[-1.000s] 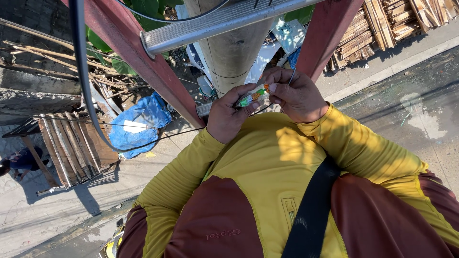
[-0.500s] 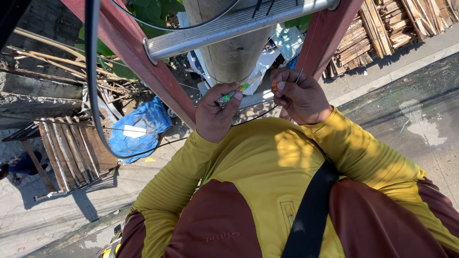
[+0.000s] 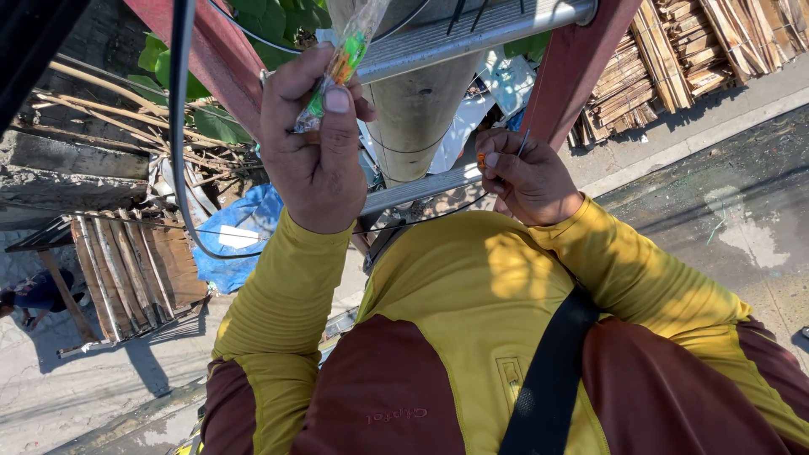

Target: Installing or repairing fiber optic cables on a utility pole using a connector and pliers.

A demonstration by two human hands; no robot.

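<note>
— What's left of the concrete pole [image 3: 417,118]?

— Far below, a wooden pallet [image 3: 135,261] and a blue tarp [image 3: 240,240]. A black cable [image 3: 179,126] hangs down, and just left of the pole the left hand [image 3: 312,152] is raised, thumb and fingers pinched around a clear plastic packet [image 3: 341,63] with green and orange bits inside.

— And right of the pole?

— The right hand [image 3: 527,177], lower, curled closed around a small orange piece [image 3: 481,159] and a thin metal pin [image 3: 522,143]. It sits beside the ladder's red rail [image 3: 569,76], with a silver rung [image 3: 472,34] crossing the pole above.

— Further right?

— Stacked timber [image 3: 674,59] on the ground.
</note>
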